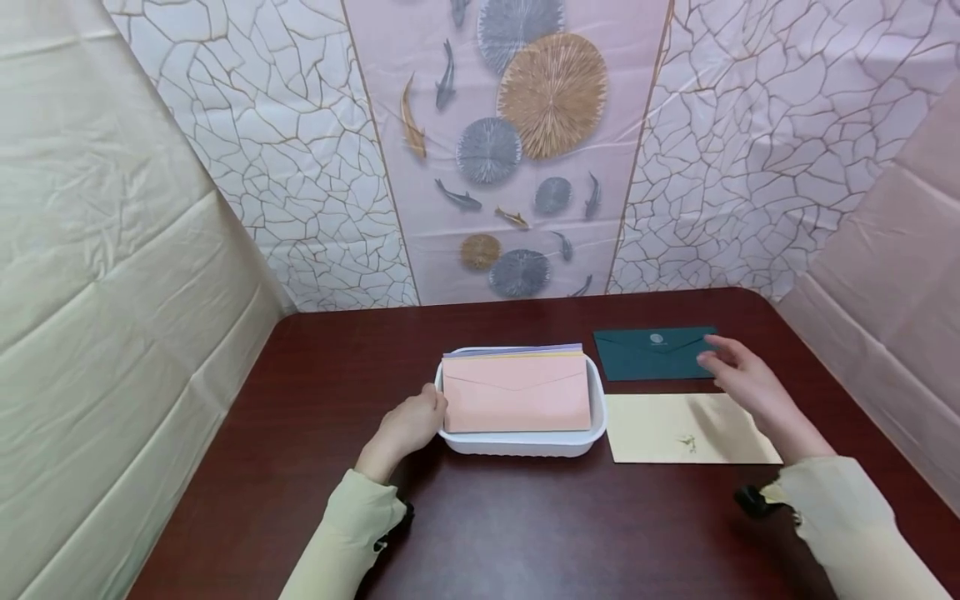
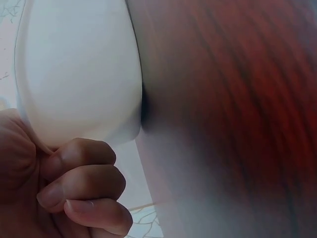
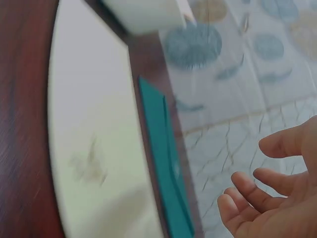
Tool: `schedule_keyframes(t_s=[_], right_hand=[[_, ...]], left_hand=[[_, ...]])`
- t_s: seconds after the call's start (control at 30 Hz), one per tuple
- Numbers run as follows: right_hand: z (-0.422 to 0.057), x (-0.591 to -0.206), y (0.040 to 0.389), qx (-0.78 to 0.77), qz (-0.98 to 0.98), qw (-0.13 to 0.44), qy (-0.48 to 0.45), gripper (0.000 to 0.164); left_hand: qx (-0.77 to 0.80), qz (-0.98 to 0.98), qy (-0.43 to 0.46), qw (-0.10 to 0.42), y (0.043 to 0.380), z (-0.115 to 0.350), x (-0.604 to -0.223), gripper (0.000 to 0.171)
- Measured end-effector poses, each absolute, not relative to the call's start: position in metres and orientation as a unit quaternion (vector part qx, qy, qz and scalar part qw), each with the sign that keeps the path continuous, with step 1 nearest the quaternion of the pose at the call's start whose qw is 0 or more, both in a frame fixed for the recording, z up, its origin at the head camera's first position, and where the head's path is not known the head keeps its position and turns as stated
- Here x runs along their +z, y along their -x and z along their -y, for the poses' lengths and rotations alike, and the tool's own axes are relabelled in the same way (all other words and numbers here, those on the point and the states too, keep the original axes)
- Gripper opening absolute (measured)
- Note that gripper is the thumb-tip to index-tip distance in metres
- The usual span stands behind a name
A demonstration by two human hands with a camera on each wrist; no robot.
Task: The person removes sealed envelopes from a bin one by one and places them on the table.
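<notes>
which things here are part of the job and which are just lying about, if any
Likely part of the job:
white tray, gripped by the left hand
pink envelope, in the tray
teal envelope, near the right hand
cream printed piece, flat beside the tray

Likely just surroundings, with no stray items seen:
dark red table
patterned backdrop

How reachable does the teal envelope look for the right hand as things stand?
Likely yes: the empty right hand hangs near the right end of the teal envelope, with nothing lying on it.
</notes>
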State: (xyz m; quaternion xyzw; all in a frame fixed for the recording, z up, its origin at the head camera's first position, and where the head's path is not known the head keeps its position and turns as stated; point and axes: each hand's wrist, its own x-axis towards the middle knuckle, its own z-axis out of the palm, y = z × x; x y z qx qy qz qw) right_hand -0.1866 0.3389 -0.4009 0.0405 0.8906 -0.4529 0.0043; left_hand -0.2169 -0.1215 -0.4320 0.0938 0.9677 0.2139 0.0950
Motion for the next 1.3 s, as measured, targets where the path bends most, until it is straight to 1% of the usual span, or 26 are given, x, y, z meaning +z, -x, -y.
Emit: schedule_keyframes(t_s=[0.2,0.27,0.4,0.6,0.7,0.87,1.0,1.3], right_hand=[[-0.3,-0.383,0.202,-0.462,-0.886,-0.027,0.001,0.06],[-0.286,-0.379,0.207,-0.459,-0.888,-0.032,0.013,0.058],[-0.256,-0.377,0.218,-0.421,-0.906,-0.02,0.038,0.054],[-0.219,-0.376,0.231,-0.342,-0.934,-0.012,0.105,0.035],[-0.206,-0.378,0.236,-0.307,-0.942,-0.007,0.137,0.03],[-0.195,-0.383,0.241,-0.261,-0.951,0.009,0.165,0.028],[-0.192,-0.385,0.242,-0.242,-0.954,0.01,0.178,0.029],[-0.185,-0.387,0.237,-0.228,-0.959,0.002,0.17,0.029]], left_hand=[[0.194,-0.974,-0.085,0.08,0.215,0.119,-0.431,0.035],[0.19,-0.975,-0.082,0.08,0.214,0.118,-0.43,0.036],[0.185,-0.975,-0.083,0.089,0.214,0.119,-0.428,0.036],[0.183,-0.974,-0.084,0.102,0.215,0.12,-0.424,0.036],[0.181,-0.974,-0.081,0.107,0.216,0.119,-0.424,0.036],[0.182,-0.973,-0.083,0.114,0.217,0.117,-0.425,0.035],[0.177,-0.975,-0.08,0.112,0.218,0.116,-0.426,0.035],[0.175,-0.976,-0.081,0.105,0.217,0.118,-0.425,0.035]])
